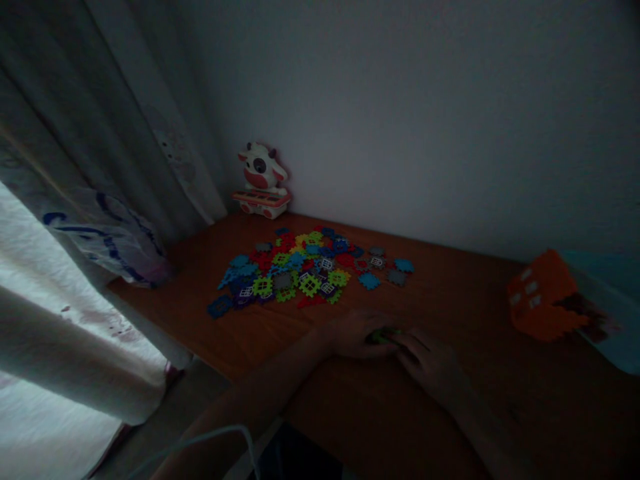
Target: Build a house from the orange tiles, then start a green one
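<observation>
We're looking at a dim desk corner, and here are the left hand and right hand drawn close together, curled around a small green plastic tile just above the surface of the wooden desk; the exact pinch is hidden in the gloom. That tile should be light and fairly stiff, best taken by its toothed edges. Just beyond lies a pile of interlocking plastic tiles. Off to the right sits an orange tile house, its inside unseen.
</observation>
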